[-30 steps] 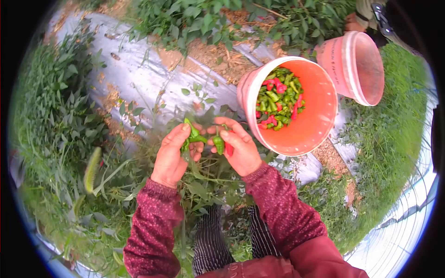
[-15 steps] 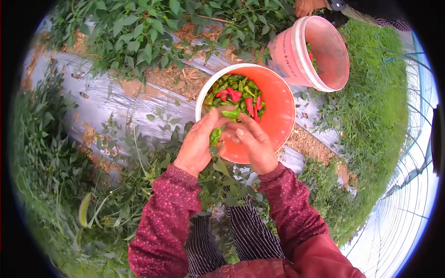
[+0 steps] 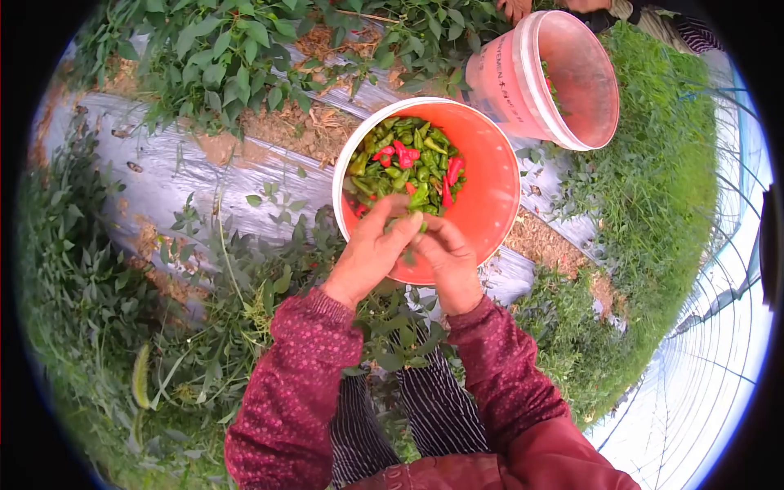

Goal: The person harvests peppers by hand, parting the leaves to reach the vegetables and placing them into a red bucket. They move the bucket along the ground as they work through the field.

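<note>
Green and red peppers (image 3: 400, 155) lie in the bottom of an orange bucket (image 3: 486, 175) with a white rim. Over the near part of this bucket, both hands meet at the fingertips. My left hand (image 3: 371, 249) is closed, thumb and fingers pinched around a small green pepper (image 3: 420, 224). Close against it, my right hand (image 3: 449, 257) has its fingers curled and touching the same spot; what they hold is too small to make out.
A second, pinkish bucket (image 3: 584, 82) tilts at the upper right, beside another person's hand (image 3: 514, 8). Leafy pepper plants (image 3: 237, 49) grow along silvery plastic sheeting (image 3: 175, 155). Grass (image 3: 661, 163) borders a white net structure (image 3: 694, 392) on the right.
My two hands have come together and their fingers have closed. The green peppers seen between them earlier no longer show there in the same way. Both buckets sit slightly higher in view.
</note>
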A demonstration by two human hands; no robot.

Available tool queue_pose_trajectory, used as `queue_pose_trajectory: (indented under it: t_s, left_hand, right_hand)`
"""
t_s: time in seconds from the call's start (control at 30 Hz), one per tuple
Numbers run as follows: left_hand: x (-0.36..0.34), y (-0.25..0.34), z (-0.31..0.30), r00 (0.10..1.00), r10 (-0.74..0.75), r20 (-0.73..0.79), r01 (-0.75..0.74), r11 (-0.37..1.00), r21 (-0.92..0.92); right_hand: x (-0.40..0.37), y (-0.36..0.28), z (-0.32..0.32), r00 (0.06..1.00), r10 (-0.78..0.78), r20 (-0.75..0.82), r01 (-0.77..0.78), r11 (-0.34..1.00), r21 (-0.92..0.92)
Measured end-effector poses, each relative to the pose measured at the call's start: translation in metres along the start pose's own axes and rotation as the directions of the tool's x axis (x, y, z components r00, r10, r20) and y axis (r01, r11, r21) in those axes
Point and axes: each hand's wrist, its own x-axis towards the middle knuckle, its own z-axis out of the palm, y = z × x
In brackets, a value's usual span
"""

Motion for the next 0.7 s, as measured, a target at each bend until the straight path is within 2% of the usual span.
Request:
queue_pose_trajectory:
  t_s: [0.07, 0.2, 0.27, 0.3, 0.37, 0.4, 0.43, 0.5, 0.57, 0.63, 0.7]
  left_hand:
    - [-0.003, -0.003, -0.007, 0.994, -0.022, 0.106, 0.003, 0.986, 0.169]
    - [-0.003, -0.024, -0.009, 0.995, 0.075, 0.072, -0.083, 0.989, 0.119]
    - [0.000, -0.028, -0.009, 0.982, 0.181, 0.057, -0.190, 0.918, 0.347]
    - [-0.002, -0.031, -0.008, 0.982, 0.183, 0.056, -0.191, 0.918, 0.348]
    - [-0.012, -0.024, -0.003, 0.972, 0.236, -0.008, -0.188, 0.794, 0.579]
    - [-0.016, -0.020, -0.001, 0.980, 0.180, -0.083, -0.106, 0.832, 0.545]
    - [-0.019, -0.020, -0.001, 0.979, 0.184, -0.086, -0.108, 0.831, 0.546]
    - [-0.023, -0.020, -0.003, 0.993, 0.099, -0.065, -0.050, 0.848, 0.528]
    - [-0.031, -0.010, 0.004, 0.977, 0.182, -0.114, -0.095, 0.841, 0.533]
    - [-0.035, -0.002, 0.006, 0.934, 0.355, -0.045, -0.242, 0.718, 0.653]
    - [-0.038, 0.006, -0.003, 0.933, 0.352, -0.070, -0.238, 0.754, 0.612]
  right_hand:
    - [-0.001, -0.004, -0.008, 0.980, 0.188, -0.070, -0.160, 0.943, 0.293]
    - [-0.006, -0.001, -0.006, 0.965, 0.261, -0.022, -0.233, 0.895, 0.380]
    - [-0.004, 0.000, -0.006, 0.943, 0.312, -0.117, -0.206, 0.822, 0.531]
    - [-0.004, 0.000, -0.007, 0.943, 0.311, -0.116, -0.206, 0.822, 0.531]
    - [-0.003, 0.001, -0.009, 0.949, 0.309, -0.070, -0.236, 0.835, 0.497]
    - [-0.004, 0.001, -0.010, 0.949, 0.307, -0.067, -0.236, 0.836, 0.496]
    - [-0.006, 0.002, -0.010, 0.950, 0.302, -0.080, -0.225, 0.839, 0.494]
    - [-0.007, 0.004, -0.008, 0.953, 0.292, -0.076, -0.218, 0.842, 0.493]
    - [-0.007, 0.006, -0.006, 0.942, 0.324, -0.085, -0.203, 0.754, 0.624]
    - [-0.003, 0.004, -0.002, 0.939, 0.337, -0.064, -0.211, 0.715, 0.667]
    - [0.000, 0.006, -0.001, 0.931, 0.363, 0.028, -0.272, 0.643, 0.716]
